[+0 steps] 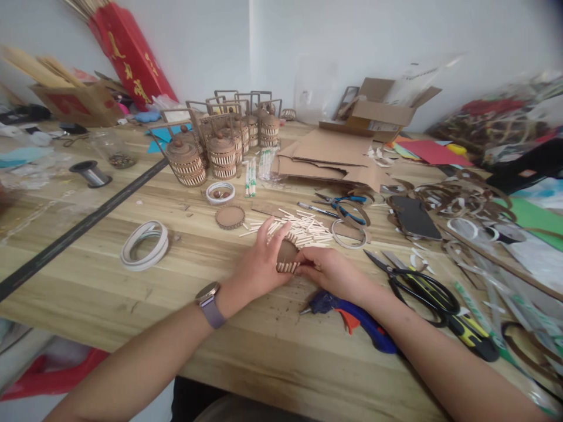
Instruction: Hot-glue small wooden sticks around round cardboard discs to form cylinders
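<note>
A round cardboard disc (287,251) with short wooden sticks standing along its edge sits between my hands on the table. My left hand (259,264) steadies it from the left, thumb and fingers curved around the rim. At the near right edge, my right hand (332,271) pinches a short stick in the row; the fingertips partly cover it. Just behind lies a loose pile of short wooden sticks (310,227). A blue glue gun (358,316) rests under my right forearm, its nozzle pointing left. Another cardboard disc with a corrugated rim (230,217) lies farther left.
Several small lantern-like baskets with handles (223,155) stand at the back. Rolls of tape (144,245) lie to the left. Black scissors (422,293), a yellow-black cutter (472,335), pliers (347,202) and a phone (416,217) lie right. Cardboard sheets (329,146) are behind.
</note>
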The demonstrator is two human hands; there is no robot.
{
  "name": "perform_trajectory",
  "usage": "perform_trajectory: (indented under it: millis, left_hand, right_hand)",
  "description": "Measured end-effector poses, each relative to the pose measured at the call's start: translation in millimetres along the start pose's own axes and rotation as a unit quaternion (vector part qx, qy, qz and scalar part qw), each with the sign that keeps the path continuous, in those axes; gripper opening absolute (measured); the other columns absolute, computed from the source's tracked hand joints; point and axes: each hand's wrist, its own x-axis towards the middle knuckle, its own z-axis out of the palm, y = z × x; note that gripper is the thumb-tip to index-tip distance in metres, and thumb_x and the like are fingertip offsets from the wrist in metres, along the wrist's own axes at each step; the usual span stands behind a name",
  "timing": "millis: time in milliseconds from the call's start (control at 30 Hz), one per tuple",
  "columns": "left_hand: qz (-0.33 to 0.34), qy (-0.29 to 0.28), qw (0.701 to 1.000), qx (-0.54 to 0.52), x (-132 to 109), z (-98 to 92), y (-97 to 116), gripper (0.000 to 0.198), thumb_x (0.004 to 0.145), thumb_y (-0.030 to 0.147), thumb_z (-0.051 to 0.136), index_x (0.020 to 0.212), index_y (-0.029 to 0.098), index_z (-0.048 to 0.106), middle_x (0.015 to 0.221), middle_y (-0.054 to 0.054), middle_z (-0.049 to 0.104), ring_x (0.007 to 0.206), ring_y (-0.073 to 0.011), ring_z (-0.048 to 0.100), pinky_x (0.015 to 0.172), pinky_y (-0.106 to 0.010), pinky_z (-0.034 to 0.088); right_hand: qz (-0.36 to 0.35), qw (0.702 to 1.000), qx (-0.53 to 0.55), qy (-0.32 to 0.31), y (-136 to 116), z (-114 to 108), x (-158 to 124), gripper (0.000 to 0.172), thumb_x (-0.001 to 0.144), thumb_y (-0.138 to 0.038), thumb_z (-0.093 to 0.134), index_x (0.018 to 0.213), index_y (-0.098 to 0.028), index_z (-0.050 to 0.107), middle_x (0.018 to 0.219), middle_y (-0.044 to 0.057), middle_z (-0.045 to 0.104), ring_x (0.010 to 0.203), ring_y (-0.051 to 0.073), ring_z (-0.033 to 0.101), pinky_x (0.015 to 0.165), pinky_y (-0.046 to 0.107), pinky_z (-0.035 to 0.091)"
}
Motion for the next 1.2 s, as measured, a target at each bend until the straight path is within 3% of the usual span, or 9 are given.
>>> perform_trajectory:
  millis: [233,467,700,767,867,967,1100,1200]
  left_hand:
    - [0.003,-0.009,1.000,0.003,-0.1,0.0,-0.7,0.110,0.065,0.023,0.088,0.150,0.030,0.019,0.155,-0.019,0.019,0.147,-0.0399,0.024,0.112,-0.058,0.038]
    - [-0.019,-0.020,1.000,-0.009,0.1,-0.9,-1.6,0.121,0.056,0.022,0.094,0.150,0.036,0.020,0.156,-0.016,0.018,0.145,-0.0416,0.029,0.109,-0.060,0.042]
    - [-0.009,-0.031,0.999,-0.013,1.4,-2.7,-3.9,0.122,0.055,0.022,0.095,0.150,0.036,0.021,0.158,-0.016,0.015,0.144,-0.0421,0.031,0.108,-0.060,0.042]
    - [-0.008,-0.040,0.999,-0.015,2.5,-5.1,-4.6,0.120,0.056,0.022,0.095,0.150,0.035,0.021,0.158,-0.016,0.016,0.145,-0.0422,0.030,0.109,-0.060,0.041]
    - [0.000,-0.060,0.998,-0.024,3.7,-9.4,-5.3,0.115,0.060,0.022,0.092,0.150,0.035,0.022,0.157,-0.016,0.016,0.145,-0.0413,0.028,0.111,-0.061,0.039]
    - [0.004,-0.065,0.998,-0.026,3.0,-11.5,-4.3,0.114,0.062,0.021,0.090,0.151,0.036,0.021,0.158,-0.014,0.015,0.146,-0.0395,0.027,0.114,-0.059,0.036]
    - [-0.011,-0.043,0.999,-0.011,-0.3,-9.0,0.0,0.119,0.057,0.023,0.094,0.151,0.033,0.022,0.158,-0.016,0.016,0.146,-0.0398,0.028,0.115,-0.058,0.035]
    - [-0.024,-0.025,0.999,0.002,-2.5,-5.0,3.4,0.117,0.057,0.023,0.093,0.151,0.030,0.023,0.157,-0.018,0.017,0.146,-0.0410,0.028,0.114,-0.058,0.036]
  right_hand:
    - [-0.011,1.000,0.019,0.001,1.2,2.1,-0.5,0.010,0.086,-0.012,0.058,0.083,-0.017,0.066,0.079,0.003,0.071,0.071,0.016,0.062,0.066,0.025,0.045]
    - [-0.017,0.999,0.046,-0.004,1.2,0.8,-0.6,0.011,0.085,-0.012,0.057,0.082,-0.018,0.065,0.079,0.003,0.071,0.071,0.016,0.063,0.066,0.025,0.046]
    - [-0.019,1.000,0.010,-0.003,2.8,-0.4,1.4,0.010,0.085,-0.011,0.059,0.081,-0.018,0.065,0.077,0.002,0.068,0.068,0.015,0.059,0.064,0.025,0.043]
    - [-0.022,1.000,-0.013,-0.010,1.0,-3.6,1.5,0.008,0.083,-0.012,0.062,0.087,-0.018,0.067,0.081,0.003,0.068,0.070,0.016,0.059,0.065,0.025,0.043]
    - [-0.006,0.999,-0.033,-0.005,-4.8,-14.6,-3.3,0.025,0.080,-0.019,0.069,0.105,-0.018,0.065,0.086,0.003,0.066,0.069,0.015,0.057,0.063,0.025,0.043]
    - [0.038,0.998,-0.055,0.003,-11.3,-31.8,-19.1,0.010,0.086,-0.028,0.065,0.092,-0.019,0.063,0.078,0.001,0.063,0.065,0.015,0.055,0.060,0.025,0.041]
    - [0.122,0.982,-0.122,-0.082,-14.9,-48.8,-52.7,0.027,0.089,-0.037,0.060,0.068,-0.021,0.057,0.066,0.002,0.063,0.057,0.016,0.055,0.053,0.027,0.034]
    - [0.185,0.955,-0.142,-0.184,-12.7,-45.5,-73.1,0.017,0.088,-0.036,0.063,0.077,-0.023,0.065,0.075,0.004,0.071,0.064,0.020,0.063,0.057,0.028,0.038]
